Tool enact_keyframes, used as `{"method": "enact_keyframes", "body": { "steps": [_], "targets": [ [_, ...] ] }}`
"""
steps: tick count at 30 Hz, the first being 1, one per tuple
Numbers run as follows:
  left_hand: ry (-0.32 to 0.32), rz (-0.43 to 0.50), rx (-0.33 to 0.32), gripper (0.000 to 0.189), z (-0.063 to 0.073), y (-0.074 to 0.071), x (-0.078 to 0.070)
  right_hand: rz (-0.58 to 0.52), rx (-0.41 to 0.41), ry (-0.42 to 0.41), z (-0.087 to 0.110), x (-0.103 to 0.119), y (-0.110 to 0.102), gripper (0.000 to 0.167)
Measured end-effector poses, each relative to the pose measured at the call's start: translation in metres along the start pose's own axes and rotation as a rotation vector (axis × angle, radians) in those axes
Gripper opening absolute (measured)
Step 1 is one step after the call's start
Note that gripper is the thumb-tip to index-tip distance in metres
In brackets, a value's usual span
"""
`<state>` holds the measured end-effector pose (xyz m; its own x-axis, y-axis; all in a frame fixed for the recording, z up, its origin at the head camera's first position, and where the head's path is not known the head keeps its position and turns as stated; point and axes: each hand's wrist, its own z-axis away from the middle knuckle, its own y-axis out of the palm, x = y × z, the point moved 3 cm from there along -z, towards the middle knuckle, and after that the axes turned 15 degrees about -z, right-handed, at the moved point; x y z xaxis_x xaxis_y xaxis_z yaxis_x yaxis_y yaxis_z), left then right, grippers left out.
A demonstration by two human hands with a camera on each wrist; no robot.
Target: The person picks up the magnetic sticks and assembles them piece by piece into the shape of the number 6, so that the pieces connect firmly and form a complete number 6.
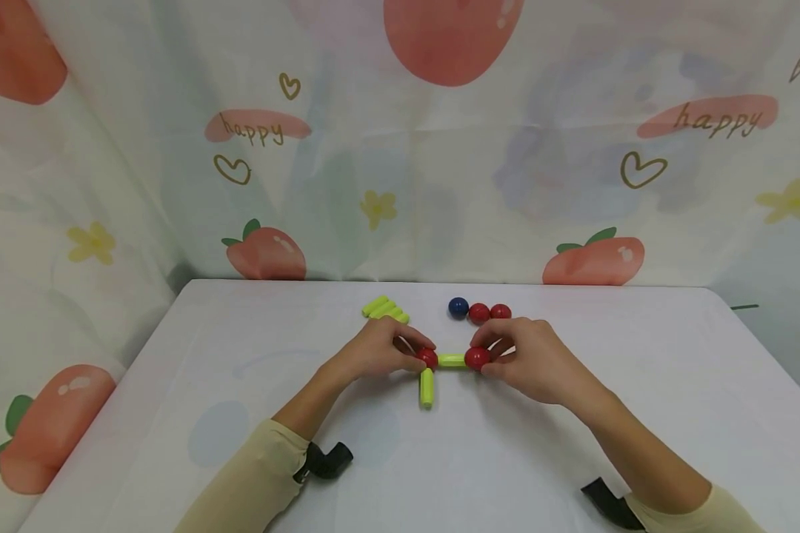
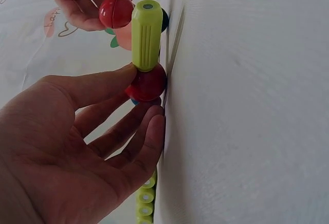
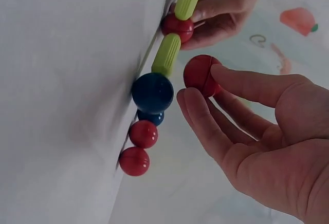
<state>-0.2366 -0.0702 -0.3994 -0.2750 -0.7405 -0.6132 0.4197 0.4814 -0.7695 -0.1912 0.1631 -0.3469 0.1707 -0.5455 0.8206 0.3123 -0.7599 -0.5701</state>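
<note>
My left hand (image 1: 383, 348) pinches a red ball (image 2: 148, 84) low at the table. From that ball one yellow-green rod (image 1: 427, 389) points toward me and another rod (image 1: 452, 360) runs right. The right wrist view shows a dark blue ball (image 3: 152, 93) at the right-hand rod's far end. My right hand (image 1: 533, 360) holds a second red ball (image 3: 199, 75) between thumb and fingers, raised off the table close above the blue ball. In the head view this red ball covers the blue one.
Farther back on the white table (image 1: 260, 459) lie several yellow-green rods (image 1: 385, 308) side by side. To their right a dark blue ball (image 1: 458, 308) and two red balls (image 1: 479, 314) sit in a row. A printed curtain (image 1: 413, 163) hangs behind the table.
</note>
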Motion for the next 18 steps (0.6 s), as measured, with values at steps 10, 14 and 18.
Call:
{"method": "enact_keyframes", "body": {
  "steps": [10, 14, 18],
  "targets": [
    [-0.009, -0.004, -0.003, 0.027, -0.001, 0.001, 0.001, 0.022, 0.114, -0.011, 0.006, 0.006, 0.022, 0.025],
    [-0.002, -0.006, -0.006, 0.027, -0.001, 0.001, 0.001, 0.012, 0.165, -0.004, 0.008, 0.008, 0.028, 0.025],
    [0.006, -0.011, -0.014, 0.028, 0.0, 0.001, 0.0, 0.013, 0.208, -0.044, 0.012, 0.012, 0.034, 0.025]
  ]
}}
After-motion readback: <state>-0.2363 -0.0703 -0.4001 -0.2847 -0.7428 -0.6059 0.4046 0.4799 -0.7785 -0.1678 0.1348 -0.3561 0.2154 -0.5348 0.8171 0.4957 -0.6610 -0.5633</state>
